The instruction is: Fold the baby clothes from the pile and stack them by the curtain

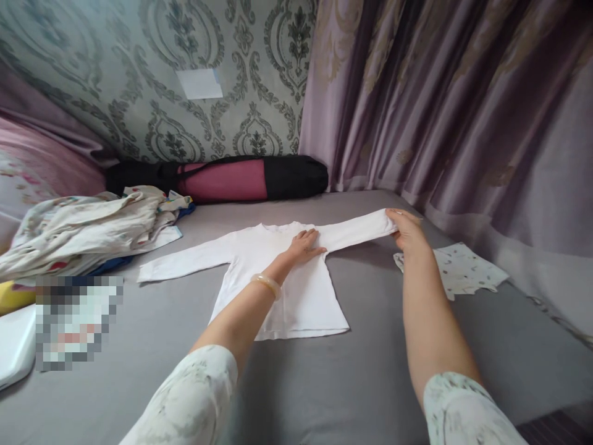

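Note:
A white long-sleeved shirt [278, 303] lies spread on the grey bed sheet [370, 371], collar toward the wall. Flat on the shirt near its right shoulder rests my left hand [303, 246], fingers stretched out. My right hand [406, 228] grips the cuff of the right sleeve, which is pulled out straight and slightly raised. The left sleeve [185, 259] stretches out to the other side. Just beyond my right wrist sits a folded white cloth with small dark prints [467, 269].
Crumpled clothes [92, 232] are heaped at the left. A black and maroon long bag [222, 179] lies along the patterned wall [250, 80]. Purple curtains [393, 93] hang at the right. A white object [16, 346] and a blurred item [76, 327] lie at the left edge.

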The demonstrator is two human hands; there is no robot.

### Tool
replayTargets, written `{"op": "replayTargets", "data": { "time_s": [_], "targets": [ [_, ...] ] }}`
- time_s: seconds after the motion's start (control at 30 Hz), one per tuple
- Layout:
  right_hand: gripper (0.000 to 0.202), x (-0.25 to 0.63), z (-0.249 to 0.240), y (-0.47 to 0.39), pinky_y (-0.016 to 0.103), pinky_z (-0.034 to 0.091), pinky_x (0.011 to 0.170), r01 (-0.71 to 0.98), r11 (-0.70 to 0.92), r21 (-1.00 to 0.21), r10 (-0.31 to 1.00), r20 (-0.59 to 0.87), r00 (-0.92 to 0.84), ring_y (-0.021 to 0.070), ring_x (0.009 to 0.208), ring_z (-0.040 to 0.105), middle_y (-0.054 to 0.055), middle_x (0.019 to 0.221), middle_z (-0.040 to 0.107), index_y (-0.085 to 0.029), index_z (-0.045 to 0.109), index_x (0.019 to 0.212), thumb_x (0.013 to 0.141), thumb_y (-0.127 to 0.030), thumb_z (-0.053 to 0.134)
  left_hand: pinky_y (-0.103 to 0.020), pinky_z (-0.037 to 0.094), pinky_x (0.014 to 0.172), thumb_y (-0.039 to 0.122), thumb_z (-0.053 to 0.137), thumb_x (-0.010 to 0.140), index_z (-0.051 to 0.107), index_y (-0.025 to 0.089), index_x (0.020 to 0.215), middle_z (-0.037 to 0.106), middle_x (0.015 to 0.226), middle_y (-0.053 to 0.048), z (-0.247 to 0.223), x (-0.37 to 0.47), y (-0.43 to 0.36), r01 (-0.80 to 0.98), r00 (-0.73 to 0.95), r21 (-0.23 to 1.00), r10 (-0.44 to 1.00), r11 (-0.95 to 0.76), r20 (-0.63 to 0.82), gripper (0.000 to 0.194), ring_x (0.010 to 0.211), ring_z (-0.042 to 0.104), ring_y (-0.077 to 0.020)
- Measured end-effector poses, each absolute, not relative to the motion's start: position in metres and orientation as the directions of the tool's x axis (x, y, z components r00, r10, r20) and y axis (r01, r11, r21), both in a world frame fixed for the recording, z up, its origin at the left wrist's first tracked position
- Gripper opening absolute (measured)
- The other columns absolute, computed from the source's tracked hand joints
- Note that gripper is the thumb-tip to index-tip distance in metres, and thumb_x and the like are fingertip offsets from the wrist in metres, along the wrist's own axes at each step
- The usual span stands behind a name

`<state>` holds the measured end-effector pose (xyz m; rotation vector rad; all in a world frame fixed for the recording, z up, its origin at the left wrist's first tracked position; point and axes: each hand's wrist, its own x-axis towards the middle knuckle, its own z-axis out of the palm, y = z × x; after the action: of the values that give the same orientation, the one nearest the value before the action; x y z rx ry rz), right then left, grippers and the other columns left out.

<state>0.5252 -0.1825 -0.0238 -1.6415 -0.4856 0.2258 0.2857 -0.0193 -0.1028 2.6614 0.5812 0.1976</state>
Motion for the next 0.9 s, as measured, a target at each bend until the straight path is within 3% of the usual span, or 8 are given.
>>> {"op": "replayTargets", "data": {
  "time_s": [0.1, 0.17, 0.37, 0.9],
  "targets": [
    [0.017, 0.519, -0.02, -0.178, 0.023, 0.049, 0.055, -0.024, 0.13, -0.991, 0.417, 0.033, 0.908, 0.0132, 0.061, 0.061, -0.003, 0.065, 0.063, -0.02, 0.061, 0.074, 0.062, -0.025, 0.073, -0.048, 0.022, 0.115, 0.064, 0.043, 0.088, 0.03, 0.02, 0.147, 0.025, 0.159, -0.013, -0.102, 0.285, -0.019, 0.383, 0.906, 0.395, 0.424, -0.835, 0.017, 0.075, 0.144, 0.021, -0.0348],
    [0.02, 0.513, -0.019, -0.177, 0.024, 0.051, 0.059, -0.069, 0.203, -0.977, 0.463, 0.033, 0.886, 0.0136, 0.065, 0.062, -0.003, 0.067, 0.063, -0.021, 0.059, 0.073, 0.06, -0.027, 0.074, -0.049, 0.022, 0.113, 0.066, 0.043, 0.087, 0.03, 0.021, 0.147, 0.023, 0.159, -0.012, -0.1, 0.286, -0.019, 0.388, 0.909, 0.378, 0.418, -0.84, -0.006, 0.076, 0.144, 0.021, -0.0364],
    [0.028, 0.5, -0.012, -0.174, 0.029, 0.052, 0.067, 0.002, 0.177, -0.984, 0.577, 0.106, 0.81, 0.0184, 0.075, 0.065, -0.001, 0.069, 0.062, -0.023, 0.054, 0.072, 0.06, -0.042, 0.071, -0.055, 0.024, 0.109, 0.071, 0.048, 0.081, 0.033, 0.023, 0.145, 0.022, 0.158, -0.016, -0.089, 0.295, -0.015, 0.41, 0.91, 0.321, 0.405, -0.854, -0.085, 0.082, 0.139, 0.025, -0.0413],
    [0.024, 0.43, 0.008, -0.117, 0.022, 0.046, 0.054, -0.247, 0.292, -0.924, 0.72, 0.042, 0.692, 0.0117, 0.061, 0.059, -0.006, 0.067, 0.061, -0.022, 0.061, 0.079, 0.061, -0.03, 0.074, -0.059, 0.027, 0.107, 0.071, 0.072, 0.055, 0.039, 0.023, 0.144, 0.025, 0.153, -0.02, -0.058, 0.317, -0.003, 0.514, 0.853, 0.294, 0.443, -0.806, -0.276, 0.107, 0.139, 0.021, -0.0473]
  ]
}}
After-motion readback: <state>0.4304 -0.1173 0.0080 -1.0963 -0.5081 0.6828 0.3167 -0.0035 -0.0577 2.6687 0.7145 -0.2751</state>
